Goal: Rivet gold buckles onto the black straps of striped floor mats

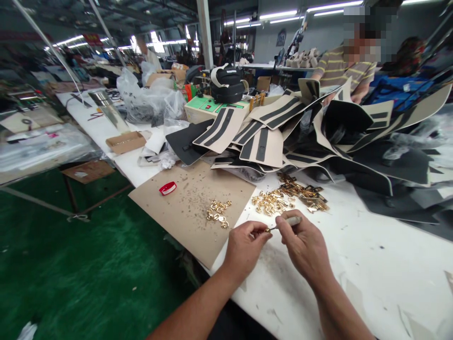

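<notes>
My left hand pinches a small gold metal piece over the white table. In my right hand is a thin screwdriver-like tool, its tip touching or very near that piece. Just beyond my hands lies a loose pile of gold fittings, beside darker gold metal parts. More gold rings rest on a brown board to the left, among dark crumbs. A red object sits farther back on that board.
Beige and black panels are heaped behind the fittings. A small cardboard box, a metal flask, plastic bags and a green-topped machine stand back left. A person in a striped shirt is across the table.
</notes>
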{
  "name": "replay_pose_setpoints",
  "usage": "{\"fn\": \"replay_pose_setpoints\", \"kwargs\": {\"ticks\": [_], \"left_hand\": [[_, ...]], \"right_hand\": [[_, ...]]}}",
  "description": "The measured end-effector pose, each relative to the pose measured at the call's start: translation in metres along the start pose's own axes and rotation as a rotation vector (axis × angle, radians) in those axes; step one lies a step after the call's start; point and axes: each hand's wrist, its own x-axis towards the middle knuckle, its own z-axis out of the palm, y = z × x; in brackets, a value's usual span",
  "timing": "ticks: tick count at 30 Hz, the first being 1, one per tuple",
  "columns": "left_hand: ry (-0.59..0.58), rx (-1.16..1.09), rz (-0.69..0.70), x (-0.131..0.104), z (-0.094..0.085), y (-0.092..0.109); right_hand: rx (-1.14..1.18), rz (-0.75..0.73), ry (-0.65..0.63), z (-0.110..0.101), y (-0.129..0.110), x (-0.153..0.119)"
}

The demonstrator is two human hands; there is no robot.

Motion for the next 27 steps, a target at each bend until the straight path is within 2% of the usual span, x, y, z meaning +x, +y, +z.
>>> {"fn": "replay_pose_setpoints", "kwargs": {"ticks": [3,7,10,13,15,19,22,24,27], "left_hand": [[0.039,0.16,0.085,0.002,-0.011,0.002],[0.045,0.482,0.189,0.011,-0.049,0.008],[0.041,0.771,0.211,0.021,-0.081,0.018],[0.026,0.966,0.268,0.03,-0.091,0.03],[-0.04,1.033,0.327,0.038,-0.081,0.035],[-0.209,1.117,0.345,0.057,-0.039,0.04],[-0.232,1.119,0.327,0.069,-0.012,0.039],[-0.222,1.099,0.307,0.071,-0.003,0.037],[-0.219,1.033,0.282,0.063,0.0,0.033]], "right_hand": [[0.031,0.045,0.087,-0.006,-0.001,0.0],[0.186,0.175,0.186,-0.013,-0.001,0.002],[0.297,0.242,0.187,-0.017,0.0,0.004],[0.382,0.253,0.172,-0.02,0.001,0.005],[0.415,0.247,0.181,-0.021,0.001,0.005],[0.447,0.223,0.203,-0.023,0.0,0.006],[0.459,0.221,0.194,-0.025,-0.001,0.007],[0.457,0.242,0.197,-0.026,-0.002,0.006],[0.436,0.277,0.212,-0.028,-0.001,0.004]]}}
